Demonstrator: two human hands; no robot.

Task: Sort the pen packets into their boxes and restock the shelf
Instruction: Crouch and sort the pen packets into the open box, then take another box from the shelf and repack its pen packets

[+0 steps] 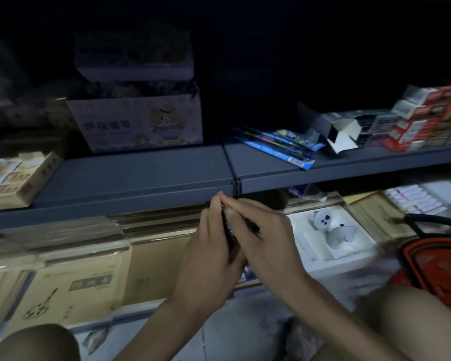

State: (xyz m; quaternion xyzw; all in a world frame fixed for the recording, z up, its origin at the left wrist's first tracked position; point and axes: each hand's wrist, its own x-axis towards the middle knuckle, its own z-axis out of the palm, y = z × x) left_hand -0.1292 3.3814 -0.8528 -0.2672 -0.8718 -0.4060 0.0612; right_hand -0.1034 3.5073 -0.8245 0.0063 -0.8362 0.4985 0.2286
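Packets (276, 147) loose on shelf (141, 175), box (345, 128) open; L hand (211, 246) & R hand (268, 241) pinch one pkt (229, 233); sorting prob. mostly undone.

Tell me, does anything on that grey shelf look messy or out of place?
Yes. Several blue pen packets lie loose and fanned at angles on the grey shelf, outside any box. Beside them a small box lies tipped with its flaps open, unlike the stacked red boxes to its right.
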